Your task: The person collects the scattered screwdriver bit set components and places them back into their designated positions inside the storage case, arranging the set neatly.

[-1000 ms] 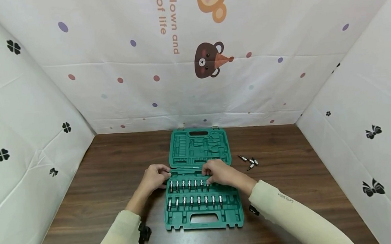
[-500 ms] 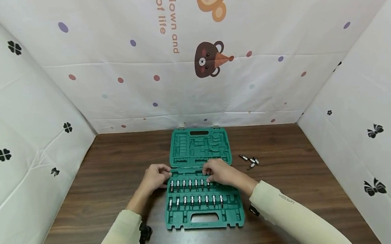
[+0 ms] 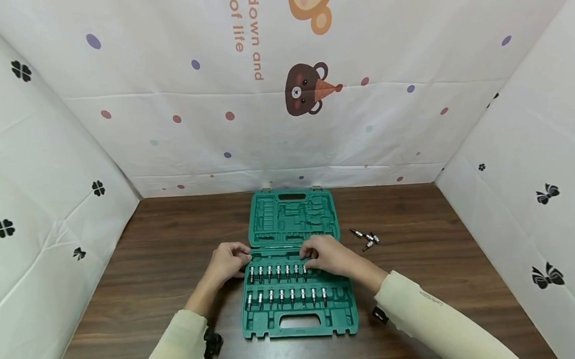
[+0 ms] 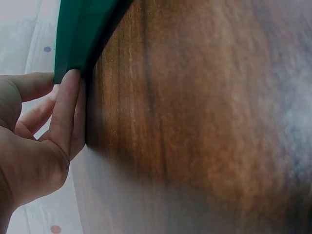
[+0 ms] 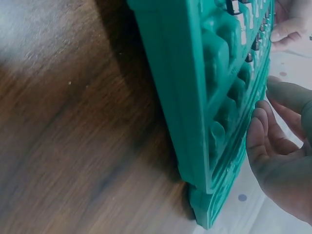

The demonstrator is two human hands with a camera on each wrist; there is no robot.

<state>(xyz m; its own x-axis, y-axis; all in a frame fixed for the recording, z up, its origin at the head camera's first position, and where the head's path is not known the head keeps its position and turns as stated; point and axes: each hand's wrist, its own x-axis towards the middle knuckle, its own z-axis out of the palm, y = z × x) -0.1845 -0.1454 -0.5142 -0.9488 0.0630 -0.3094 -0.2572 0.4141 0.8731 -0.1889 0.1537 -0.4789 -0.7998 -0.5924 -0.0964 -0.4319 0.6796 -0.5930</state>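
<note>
A green plastic socket case [image 3: 264, 325] lies unfolded on the table, its lid [image 3: 289, 204] folded back behind it. Two rows of bit sockets stand in its slots. My left hand [image 3: 225, 261] pinches the case's back left corner, thumb on the upper edge and fingers against the side, as the left wrist view shows. Over the back right part of the tray is my right hand [image 3: 325, 255]. Its fingertips sit beside the rightmost bit socket [image 3: 305, 273] of the back row. In the right wrist view the thumb and fingers [image 5: 258, 139] are apart, near the case's rim.
Several loose bit sockets [image 3: 368, 237] lie in a small cluster on the wooden table [image 3: 181, 224], right of the lid. White printed cloth [image 3: 215, 134] hangs behind the table and along both sides.
My right hand has shifted slightly right, and the top of the rightmost back-row bit socket now shows beside its fingertips. The left hand stays at the case's corner.
</note>
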